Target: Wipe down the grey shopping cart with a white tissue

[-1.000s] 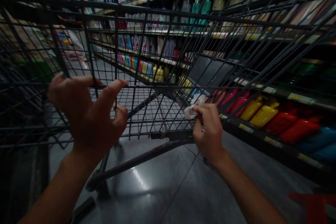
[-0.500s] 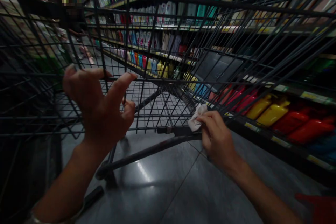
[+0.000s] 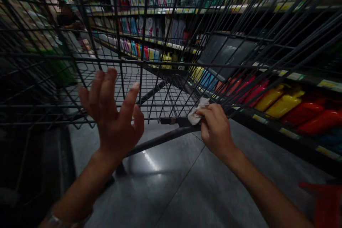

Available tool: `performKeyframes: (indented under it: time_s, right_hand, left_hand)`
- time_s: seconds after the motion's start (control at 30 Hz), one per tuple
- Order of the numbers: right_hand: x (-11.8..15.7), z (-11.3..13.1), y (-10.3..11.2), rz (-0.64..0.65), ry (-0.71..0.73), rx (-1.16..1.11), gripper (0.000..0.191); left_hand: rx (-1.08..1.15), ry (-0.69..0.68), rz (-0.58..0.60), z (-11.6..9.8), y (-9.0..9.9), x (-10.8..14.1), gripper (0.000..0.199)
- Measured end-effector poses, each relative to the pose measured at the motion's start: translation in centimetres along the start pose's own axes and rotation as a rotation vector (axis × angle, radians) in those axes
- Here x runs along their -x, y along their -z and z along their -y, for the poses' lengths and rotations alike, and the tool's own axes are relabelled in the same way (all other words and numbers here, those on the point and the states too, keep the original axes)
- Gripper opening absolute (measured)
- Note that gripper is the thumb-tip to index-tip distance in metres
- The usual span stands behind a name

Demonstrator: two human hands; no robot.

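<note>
While your right hand [image 3: 217, 124] keeps its pinch on the crumpled tissue [image 3: 197, 114], the left is what changes. Half a second ago your left hand [image 3: 114, 121] had its fingers bent at the wire; now they are straighter and fanned upward, with nothing held. Contact between those fingertips and the mesh: cannot tell.

Tissue is right of centre, at the bottom edge of the shopping cart [image 3: 165, 136], thumb and fingers closed tightly around it. It stays near the same stretch of edge as before. View has shifted: the shelf [image 3: 176, 11] and its bottles sit higher in the frame, and the cart's lower rim has risen with them.

For the work, this probably means the tissue hand carries it alone, wiping along that edge; your left seems to steady little or nothing at this instant.

Around you: grey panel [image 3: 227, 55] above the tissue, yellow bottle [image 3: 285, 104] and red bottle [image 3: 322, 121] along the right side, grey floor [image 3: 173, 174] below centre.
</note>
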State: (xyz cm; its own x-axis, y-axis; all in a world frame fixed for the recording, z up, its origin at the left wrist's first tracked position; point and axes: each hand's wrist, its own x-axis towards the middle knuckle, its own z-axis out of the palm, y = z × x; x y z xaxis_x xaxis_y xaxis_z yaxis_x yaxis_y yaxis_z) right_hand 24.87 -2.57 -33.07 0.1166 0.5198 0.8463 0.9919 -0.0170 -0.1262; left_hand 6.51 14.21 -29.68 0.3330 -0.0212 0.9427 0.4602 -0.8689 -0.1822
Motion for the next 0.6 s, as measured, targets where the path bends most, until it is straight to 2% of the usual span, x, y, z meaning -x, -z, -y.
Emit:
performKeyframes:
  time_s: [0.07,0.13,0.23,0.37,0.47,0.6]
  right_hand:
    - [0.8,-0.5,0.0,0.077,0.007,0.017,0.029]
    - [1.0,-0.9,0.2,0.077,-0.001,0.034,0.03]
    - [0.0,-1.3,1.0,-0.056,-0.021,0.053,0.028]
    - [-2.9,-0.8,2.2,-0.237,0.014,0.069,0.027]
    - [-4.4,-0.1,2.0,-0.335,0.016,0.022,0.027]
    - [-3.1,0.8,-0.1,-0.198,0.081,-0.039,0.03]
  left_hand:
    - [0.02,-0.032,-0.011,0.0,-0.3,0.7,0.045]
    - [0.01,-0.042,-0.013,0.1,-0.7,1.1,0.037]
    - [-0.03,-0.057,-0.023,0.4,-1.3,1.3,0.028]
    - [-0.072,-0.058,-0.087,0.6,-2.2,1.8,0.022]
    - [-0.06,-0.023,-0.128,0.3,-2.6,2.2,0.02]
    - [-0.016,0.084,-0.113,-0.4,-2.6,2.2,0.024]
